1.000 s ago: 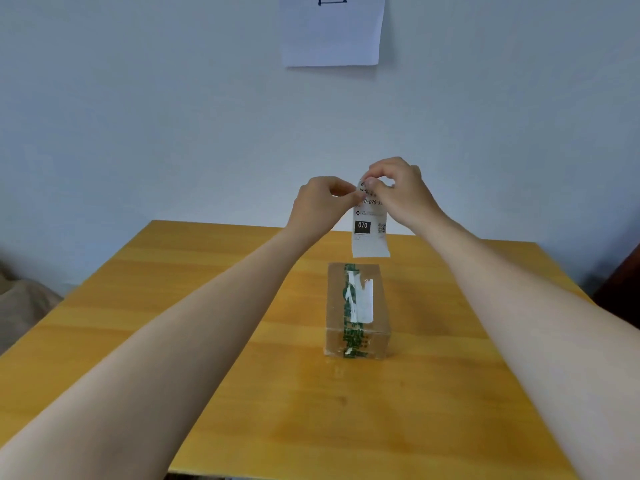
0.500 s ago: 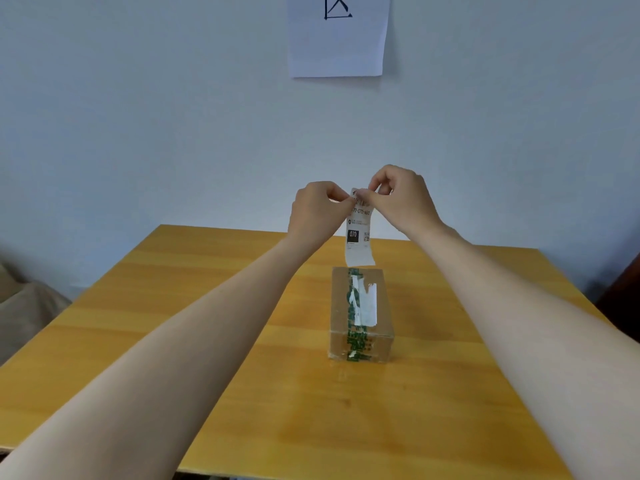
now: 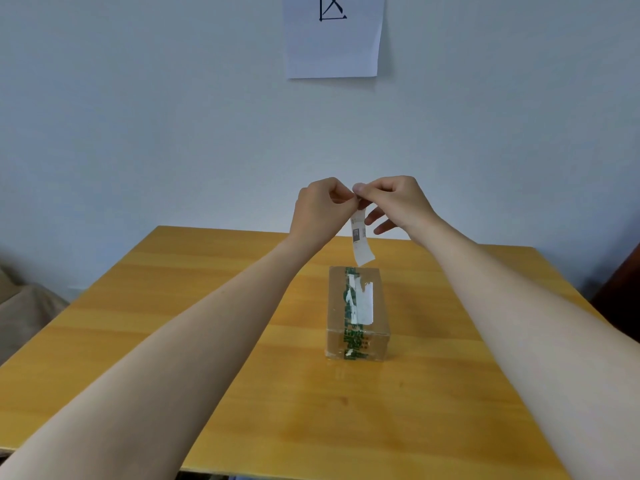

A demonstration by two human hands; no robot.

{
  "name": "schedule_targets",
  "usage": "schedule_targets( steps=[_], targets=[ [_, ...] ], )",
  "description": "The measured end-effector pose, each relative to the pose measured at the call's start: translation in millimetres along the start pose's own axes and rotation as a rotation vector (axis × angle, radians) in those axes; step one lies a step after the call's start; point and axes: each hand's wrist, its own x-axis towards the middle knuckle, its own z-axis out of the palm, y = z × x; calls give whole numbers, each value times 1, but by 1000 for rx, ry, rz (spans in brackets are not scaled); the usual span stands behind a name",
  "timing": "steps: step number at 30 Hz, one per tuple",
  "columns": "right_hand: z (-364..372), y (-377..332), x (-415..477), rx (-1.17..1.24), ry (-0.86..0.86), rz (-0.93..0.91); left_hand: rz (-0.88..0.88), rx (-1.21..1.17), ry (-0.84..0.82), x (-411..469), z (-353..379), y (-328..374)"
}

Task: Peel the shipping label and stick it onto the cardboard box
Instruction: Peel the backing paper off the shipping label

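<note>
Left hand [image 3: 320,209] and right hand [image 3: 398,202] are both holding a pinch grip on the top of the label [image 3: 362,242], which is hanging vertically just above the far end of the box [image 3: 356,306] on the counter [image 3: 207,341].

Soft, even light on the wall [image 3: 138,116]; dull sheen on the wooden table [image 3: 311,427]; print on the shipping label [image 3: 360,239] blurred beyond reading

Bare forearms [image 3: 207,341], bare left hand [image 3: 320,216], right hand [image 3: 398,202]
</note>
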Motion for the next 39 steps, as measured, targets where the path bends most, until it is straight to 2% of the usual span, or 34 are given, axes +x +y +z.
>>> schedule_targets(
  steps=[10, 39],
  targets=[
    [-1, -1, -5, 79, 2, 36, 14, -5, 18, -1, 1, 1],
    [2, -2, -8, 99, -7, 48, 24, -48, -6, -3, -1, -2]
  ],
)
